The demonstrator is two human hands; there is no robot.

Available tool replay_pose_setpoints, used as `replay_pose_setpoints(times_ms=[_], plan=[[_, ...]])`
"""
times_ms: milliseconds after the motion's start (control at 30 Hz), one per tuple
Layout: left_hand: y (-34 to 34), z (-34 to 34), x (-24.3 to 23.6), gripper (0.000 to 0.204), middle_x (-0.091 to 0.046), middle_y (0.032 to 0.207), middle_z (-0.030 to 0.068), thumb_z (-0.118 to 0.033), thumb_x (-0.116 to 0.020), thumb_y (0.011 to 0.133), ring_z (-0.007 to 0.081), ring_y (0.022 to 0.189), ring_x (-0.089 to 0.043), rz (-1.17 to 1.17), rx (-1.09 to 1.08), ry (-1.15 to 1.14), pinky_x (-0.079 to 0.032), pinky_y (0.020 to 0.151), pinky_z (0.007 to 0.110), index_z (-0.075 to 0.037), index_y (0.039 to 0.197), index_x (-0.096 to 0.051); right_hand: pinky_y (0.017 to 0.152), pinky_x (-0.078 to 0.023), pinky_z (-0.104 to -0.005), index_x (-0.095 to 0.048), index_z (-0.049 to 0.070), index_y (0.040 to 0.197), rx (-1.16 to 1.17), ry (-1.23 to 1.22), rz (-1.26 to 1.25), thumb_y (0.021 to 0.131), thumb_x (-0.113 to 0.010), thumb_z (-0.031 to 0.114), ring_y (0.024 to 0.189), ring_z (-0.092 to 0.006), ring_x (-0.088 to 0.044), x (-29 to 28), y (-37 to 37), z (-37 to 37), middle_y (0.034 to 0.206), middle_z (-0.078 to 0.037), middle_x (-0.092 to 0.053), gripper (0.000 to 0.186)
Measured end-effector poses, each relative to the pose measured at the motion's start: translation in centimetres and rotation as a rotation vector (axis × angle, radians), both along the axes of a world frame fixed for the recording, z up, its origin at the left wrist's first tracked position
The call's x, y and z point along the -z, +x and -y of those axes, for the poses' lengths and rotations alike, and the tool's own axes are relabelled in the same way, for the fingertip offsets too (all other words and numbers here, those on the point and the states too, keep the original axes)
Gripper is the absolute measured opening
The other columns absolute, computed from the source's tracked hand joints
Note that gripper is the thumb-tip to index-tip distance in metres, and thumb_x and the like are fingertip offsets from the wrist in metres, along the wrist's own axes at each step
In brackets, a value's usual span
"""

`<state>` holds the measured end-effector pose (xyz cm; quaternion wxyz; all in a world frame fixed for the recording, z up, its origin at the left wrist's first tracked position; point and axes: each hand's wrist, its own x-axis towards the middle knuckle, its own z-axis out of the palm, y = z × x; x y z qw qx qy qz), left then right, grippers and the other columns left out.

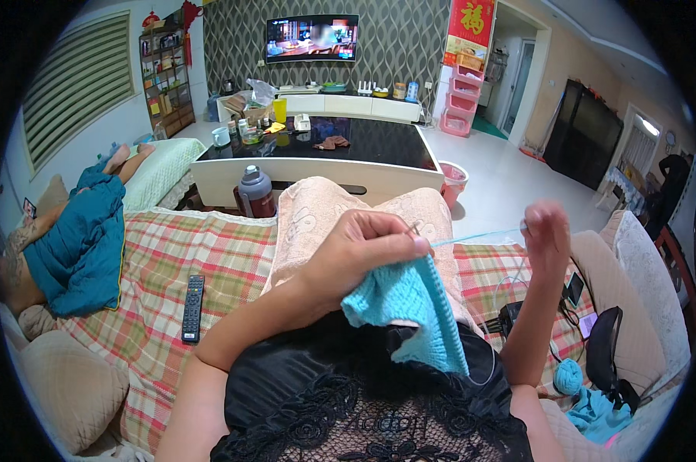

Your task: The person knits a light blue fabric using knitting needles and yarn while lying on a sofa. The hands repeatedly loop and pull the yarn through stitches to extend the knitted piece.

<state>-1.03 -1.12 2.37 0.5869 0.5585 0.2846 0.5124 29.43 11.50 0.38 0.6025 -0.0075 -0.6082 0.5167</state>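
1. Knitting sits at the centre: a turquoise knitted piece [413,308] hangs over the person's lap, and everything below is placed from it.
2. The left hand [363,250] is closed on the piece's top edge, fingers curled and thumb pressed, pinching the fabric together with a thin metal needle [414,228] that pokes out just above it.
3. The right hand [546,231] is raised well to the right of the piece, blurred; its fingertips seem pinched on something small, though what exactly I cannot tell.
4. A pale blue strand of yarn [479,236] runs taut from the piece's top toward that hand.
5. The step looks like drawing yarn through a stitch; the next move calls for keeping the strand tight while guiding the tip back to the edge.
6. A turquoise yarn ball [569,376] lies lower right of the piece; a black remote [193,306] lies far to its left on the checked blanket [171,262].
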Motion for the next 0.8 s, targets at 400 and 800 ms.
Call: replay_pose_setpoints(times_ms=[400, 800], plan=[[0.0, 0.2, 0.5, 0.015, -0.064, 0.073, 0.0015, -0.015, -0.066, 0.084, 0.0035, 0.064, -0.056, -0.103, -0.016, 0.027, -0.044, 0.058, 0.017, -0.001, 0.082, -0.067, 0.058, -0.051, -0.0217, -0.027, 0.005, 0.141, -0.365, -0.012, 0.221, 0.084, -0.062, 0.017, 0.086, -0.0135, -0.048, -2.1, -10.3, 7.9, 0.126, -0.015, -0.039, 0.068], [0.3, -0.5, 1.2, 0.015, -0.065, 0.075, 0.0020, -0.015, -0.066, 0.084, 0.0032, 0.066, -0.056, -0.070, 0.010, 0.088, -0.044, 0.060, 0.017, 0.000, 0.085, -0.067, 0.111, -0.019, -0.0514, -0.052, 0.012, 0.060, 0.696, 1.145, 0.594, 0.066, -0.068, 0.008, 0.119, -0.0272, -0.049, -3.2, -11.0, 8.8, 0.116, -0.005, -0.060, 0.017]])
